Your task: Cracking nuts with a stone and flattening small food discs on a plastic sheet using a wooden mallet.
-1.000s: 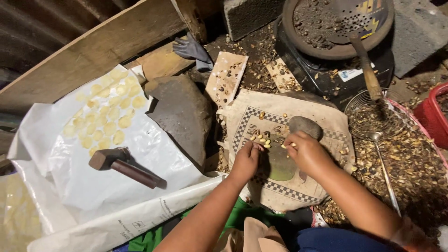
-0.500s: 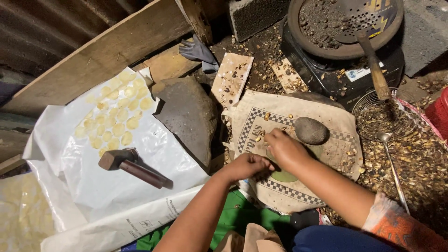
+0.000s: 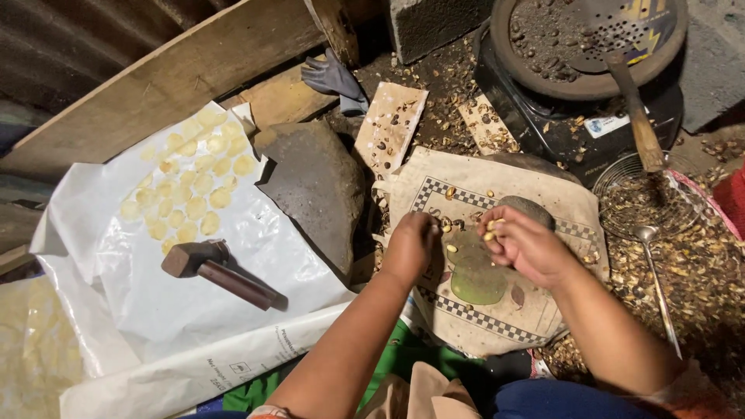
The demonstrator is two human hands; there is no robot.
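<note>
Printed cloth (image 3: 535, 310), right hand (image 3: 528, 244) pinching pale kernels (image 3: 490, 226)

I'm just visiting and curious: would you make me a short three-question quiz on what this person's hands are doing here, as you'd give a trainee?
1. True or false: the left hand holds the hammer.
2. Multiple choice: the right hand holds A) a spoon, B) small pale kernels, C) a glove.
3. What do both hands work over?

Key
1. False: the hammer lies untouched on the white sheet, apart from both hands.
2. B: small pale kernels show at its fingertips.
3. The printed cloth, which has loose kernels on it and a rounded grey stone just beyond the right hand.
</note>
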